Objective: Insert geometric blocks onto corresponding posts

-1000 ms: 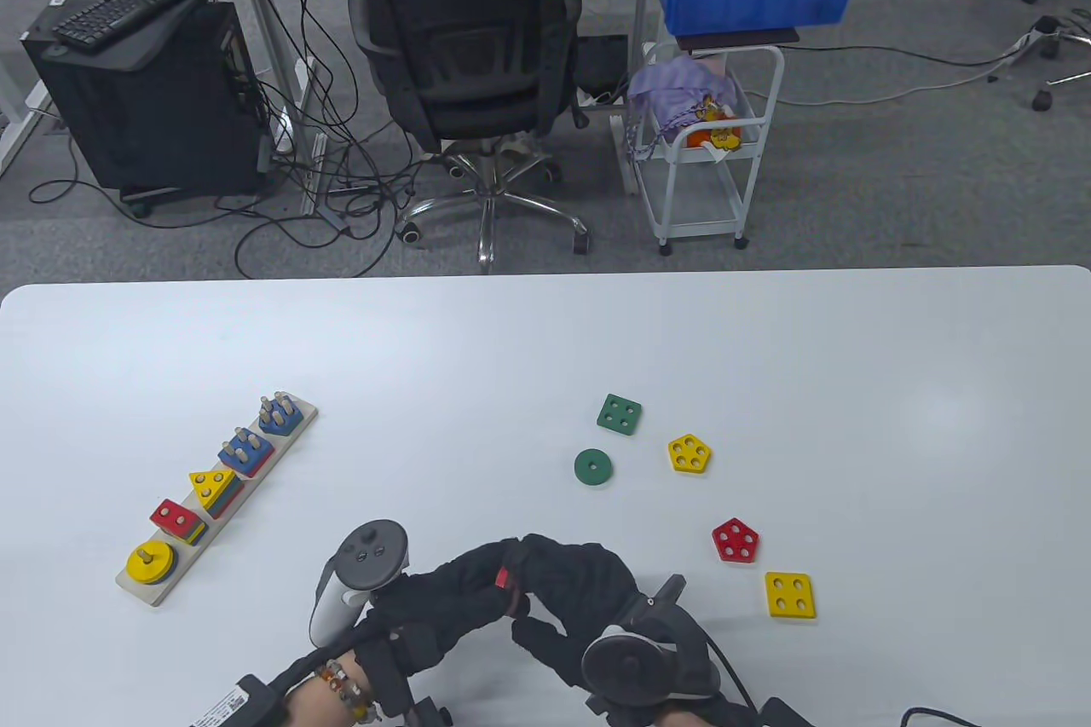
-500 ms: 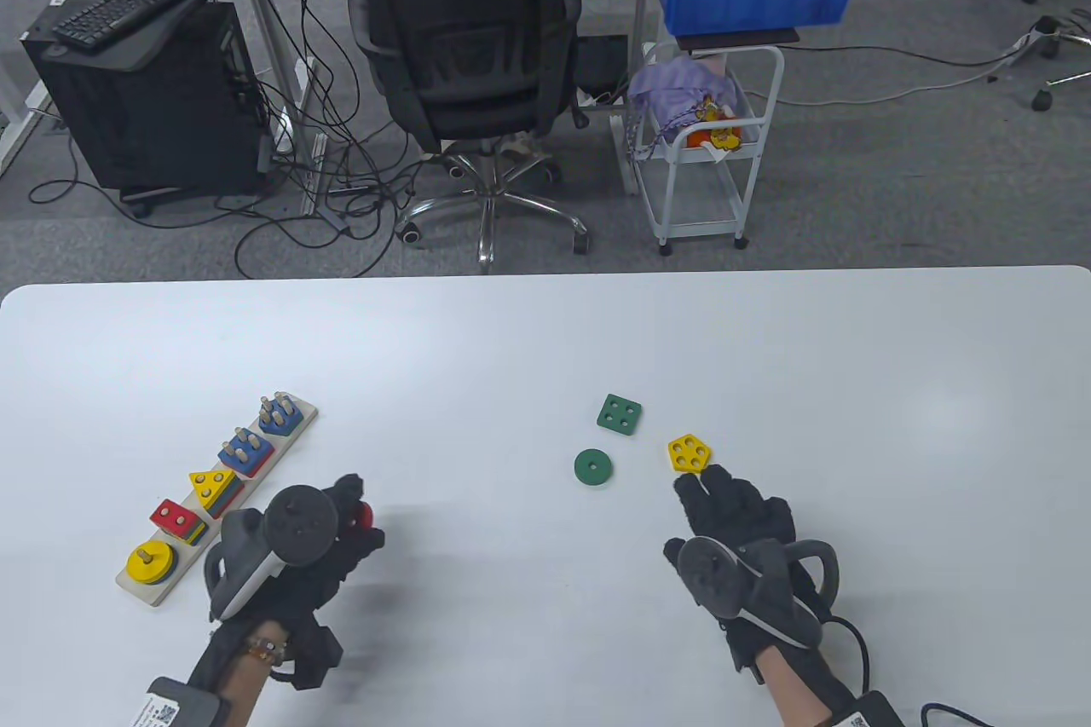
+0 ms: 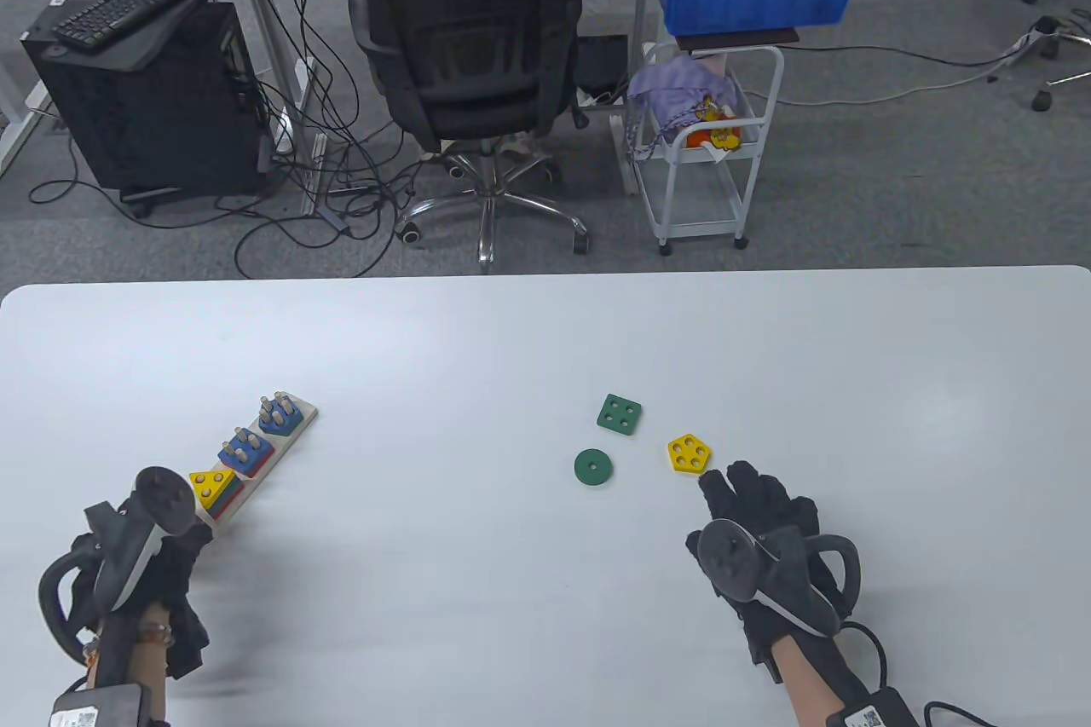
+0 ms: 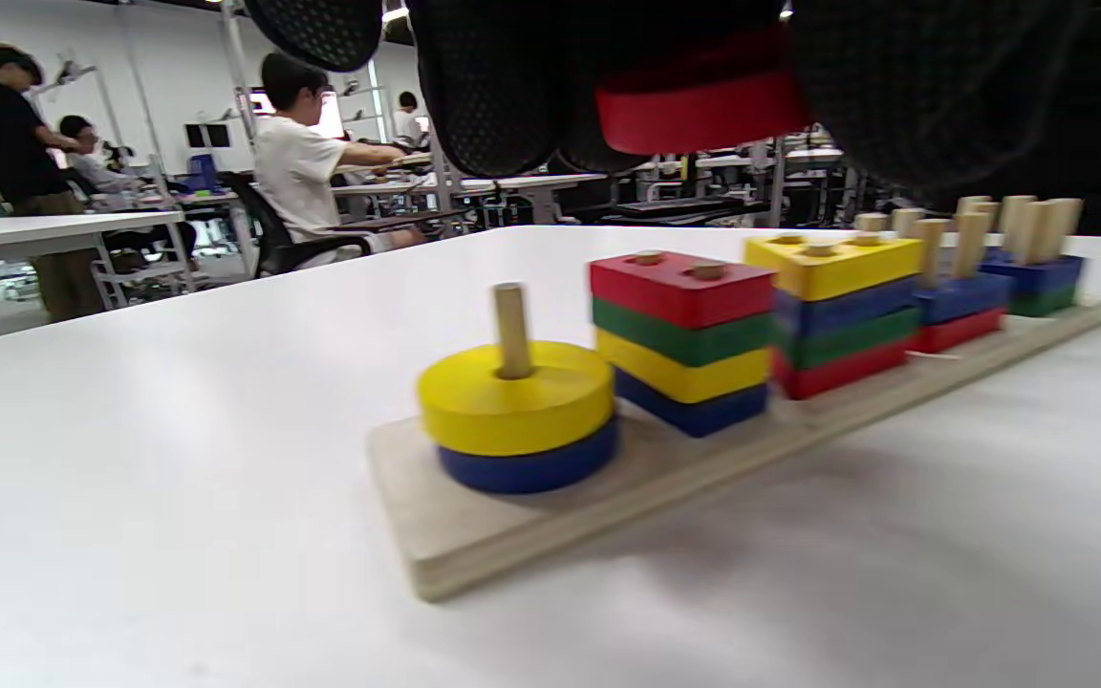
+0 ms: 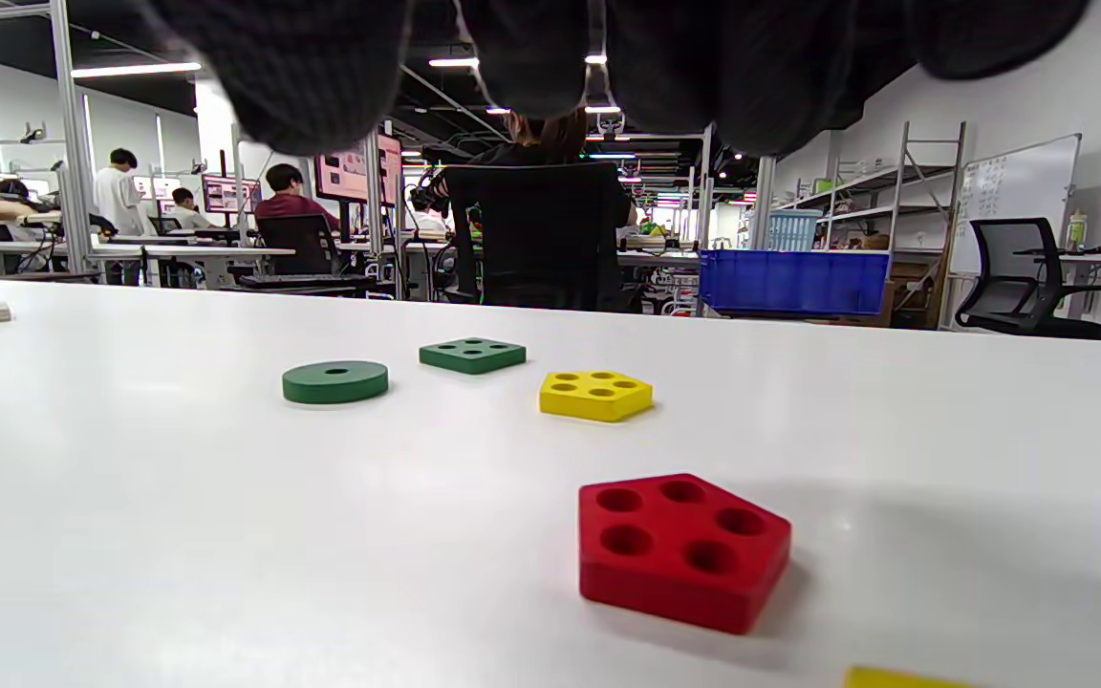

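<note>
The wooden post board [image 3: 294, 423] lies at the left, with stacked blocks on its posts. My left hand [image 3: 141, 565] hovers over its near end and hides the two nearest stacks in the table view. In the left wrist view its fingers [image 4: 493, 86] grip a red block [image 4: 703, 110] above the board [image 4: 436, 535], behind the single post with the yellow disc [image 4: 517, 397]. My right hand [image 3: 759, 505] is open and covers the red pentagon. In the right wrist view its fingers [image 5: 531, 57] hang above that red pentagon [image 5: 682, 549] without touching it.
Loose on the table are a green square [image 3: 620, 414], a green disc [image 3: 593, 467] and a yellow pentagon [image 3: 689, 454]. A yellow block's corner [image 5: 895, 678] shows just before the red pentagon. An office chair [image 3: 464, 37] stands beyond the far edge.
Both hands were together at the front centre. The left hand has carried the red block left to the board's near end. The right hand has moved right, over the red pentagon.
</note>
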